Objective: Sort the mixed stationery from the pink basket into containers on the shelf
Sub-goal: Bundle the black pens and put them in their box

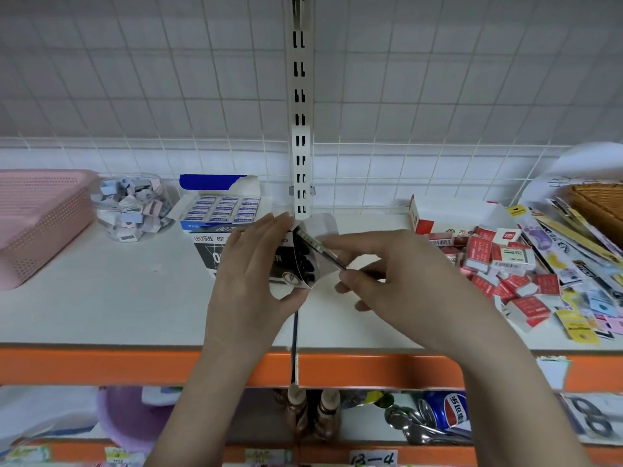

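- Lower shelf, nearest the camera: a blue cola can (450,411) lies beside metal spoons (409,429); a purple plastic bowl (129,416) sits at left.
- Orange-edged white shelf board (101,298): both forearms reach over its front edge.
- Left hand (251,267): the fingers point up and lie against the side of a black-and-white cardboard pen box (286,261); the thumb curls under and grips the box's open end flap.
- Right hand (381,264): thumb and forefinger pinch a slim black pen (320,247). The pen is tilted, its far end at the open mouth of the box, where dark pen ends show inside.
- Right of the hands: a loose heap of small red-and-white boxed erasers (499,267) lies on the shelf, with flat packets of pencils (573,244) beyond it.
- Behind the left hand: an open blue-and-white carton of erasers (224,205) stands with its lid up.
- Left of the carton: a clear plastic jar of small pastel items (133,207).
- Far left: the pink perforated plastic basket (37,217) sits on the shelf, tilted; its contents cannot be seen.
- Rear: a white wire grid panel (135,79) and a slotted metal upright (299,106).
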### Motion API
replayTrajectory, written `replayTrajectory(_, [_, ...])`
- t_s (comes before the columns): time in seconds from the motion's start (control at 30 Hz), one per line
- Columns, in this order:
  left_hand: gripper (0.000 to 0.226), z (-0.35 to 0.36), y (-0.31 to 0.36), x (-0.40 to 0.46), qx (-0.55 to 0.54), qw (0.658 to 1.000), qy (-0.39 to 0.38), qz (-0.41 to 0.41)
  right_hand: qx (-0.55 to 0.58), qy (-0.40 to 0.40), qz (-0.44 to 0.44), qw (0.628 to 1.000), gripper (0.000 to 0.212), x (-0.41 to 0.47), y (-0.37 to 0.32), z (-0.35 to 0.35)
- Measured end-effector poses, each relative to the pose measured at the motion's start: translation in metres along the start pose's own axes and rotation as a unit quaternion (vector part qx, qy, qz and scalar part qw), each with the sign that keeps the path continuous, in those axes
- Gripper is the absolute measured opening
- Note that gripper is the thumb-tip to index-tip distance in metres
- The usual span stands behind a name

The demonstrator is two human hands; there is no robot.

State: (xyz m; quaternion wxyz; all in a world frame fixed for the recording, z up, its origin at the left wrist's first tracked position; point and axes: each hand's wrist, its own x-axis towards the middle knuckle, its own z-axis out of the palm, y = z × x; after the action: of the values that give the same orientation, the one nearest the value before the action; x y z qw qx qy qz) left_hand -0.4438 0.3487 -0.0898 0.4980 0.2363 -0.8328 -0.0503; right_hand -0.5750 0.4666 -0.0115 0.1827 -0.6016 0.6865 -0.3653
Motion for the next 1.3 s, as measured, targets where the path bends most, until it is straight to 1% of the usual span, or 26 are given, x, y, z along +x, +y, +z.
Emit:
replayTrajectory(0.1, [0.062, 0.001, -0.008, -0.001, 0.045, 0.998, -0.013, 0.043, 0.038, 0.012, 0.029, 0.999, 0.032, -0.003, -0.003, -0.006])
replayTrajectory(0.17, [0.062, 0.003, -0.008, -0.003, 0.036, 0.998, -0.019, 0.045, -0.008, 0.036, -0.002, 0.999, 0.028, -0.005, -0.006, -0.010])
replayTrajectory(0.2, [0.063, 0.003, -0.006, -0.003, 0.026, 0.999, -0.021, 0.037, -0.031, 0.049, -0.018, 0.998, 0.029, -0.007, -0.007, -0.013])
replayTrajectory(0.23, [0.064, 0.004, -0.004, -0.003, 0.017, 0.999, -0.023, 0.030, -0.028, 0.053, -0.026, 0.998, 0.030, -0.008, -0.008, -0.015])
replayTrajectory(0.27, [0.065, 0.004, -0.002, -0.004, 0.010, 0.999, -0.025, 0.027, 0.017, 0.048, -0.029, 0.998, 0.028, -0.009, -0.007, -0.017])
replayTrajectory(0.3, [0.066, 0.004, 0.000, -0.004, 0.001, 0.999, -0.026, 0.022, 0.089, 0.044, -0.034, 0.994, 0.026, -0.009, -0.008, -0.018])
replayTrajectory(0.33, [0.067, 0.003, 0.001, -0.004, -0.013, 0.999, -0.026, 0.012, 0.182, 0.046, -0.041, 0.981, 0.024, -0.008, -0.010, -0.019])
replayTrajectory(0.37, [0.068, 0.002, 0.003, -0.005, -0.029, 0.999, -0.027, -0.003, 0.271, 0.057, -0.044, 0.960, 0.020, -0.007, -0.011, -0.019])
replayTrajectory(0.4, [0.070, 0.001, 0.006, -0.004, -0.045, 0.998, -0.027, -0.018, 0.322, 0.082, -0.051, 0.942, 0.017, -0.005, -0.011, -0.015])
replayTrajectory(0.43, [0.071, 0.000, 0.010, -0.004, -0.058, 0.998, -0.028, -0.026, 0.317, 0.123, -0.064, 0.938, 0.016, -0.002, -0.011, -0.010])
replayTrajectory(0.5, [0.073, -0.001, 0.019, -0.003, -0.080, 0.996, -0.027, -0.033, 0.215, 0.232, -0.095, 0.944, 0.027, 0.004, -0.008, 0.006])
replayTrajectory(0.57, [0.075, -0.001, 0.028, -0.001, -0.093, 0.995, -0.021, -0.037, 0.135, 0.317, -0.139, 0.929, 0.037, 0.010, -0.003, 0.021])
replayTrajectory(0.67, [0.080, -0.001, 0.037, 0.002, -0.106, 0.992, -0.014, -0.063, 0.029, 0.378, -0.185, 0.906, 0.023, 0.016, 0.008, 0.032])
replayTrajectory(0.73, [0.080, -0.003, 0.039, 0.004, -0.123, 0.988, 0.007, -0.095, -0.014, 0.378, -0.200, 0.904, 0.030, 0.017, 0.012, 0.032])
replayTrajectory(0.8, [0.078, -0.004, 0.038, 0.005, -0.133, 0.985, 0.019, -0.109, -0.021, 0.352, -0.198, 0.914, 0.032, 0.017, 0.011, 0.030])
replayTrajectory(0.87, [0.078, -0.002, 0.038, 0.006, -0.127, 0.988, 0.002, -0.092, -0.008, 0.342, -0.193, 0.920, 0.026, 0.018, 0.009, 0.027])
replayTrajectory(0.93, [0.080, 0.001, 0.039, 0.005, -0.111, 0.991, -0.015, -0.068, 0.011, 0.355, -0.176, 0.918, 0.013, 0.020, 0.010, 0.025])
replayTrajectory(1.0, [0.080, 0.004, 0.039, 0.004, -0.099, 0.993, -0.016, -0.060, 0.037, 0.346, -0.159, 0.924, 0.006, 0.022, 0.014, 0.024])
replayTrajectory(1.1, [0.081, 0.006, 0.038, 0.004, -0.088, 0.995, -0.020, -0.047, 0.006, 0.291, -0.175, 0.940, 0.010, 0.024, 0.018, 0.026])
replayTrajectory(1.17, [0.082, 0.006, 0.038, 0.005, -0.099, 0.993, -0.026, -0.054, -0.011, 0.267, -0.190, 0.945, 0.015, 0.022, 0.020, 0.026])
replayTrajectory(1.23, [0.084, 0.007, 0.036, 0.004, -0.114, 0.991, -0.031, -0.063, -0.039, 0.291, -0.200, 0.935, 0.017, 0.020, 0.024, 0.022])
replayTrajectory(1.27, [0.085, 0.008, 0.036, 0.004, -0.111, 0.992, -0.028, -0.061, -0.059, 0.312, -0.196, 0.928, 0.017, 0.019, 0.026, 0.020])
replayTrajectory(1.3, [0.086, 0.009, 0.033, 0.002, -0.103, 0.993, -0.025, -0.054, -0.062, 0.322, -0.176, 0.928, 0.016, 0.018, 0.030, 0.017])
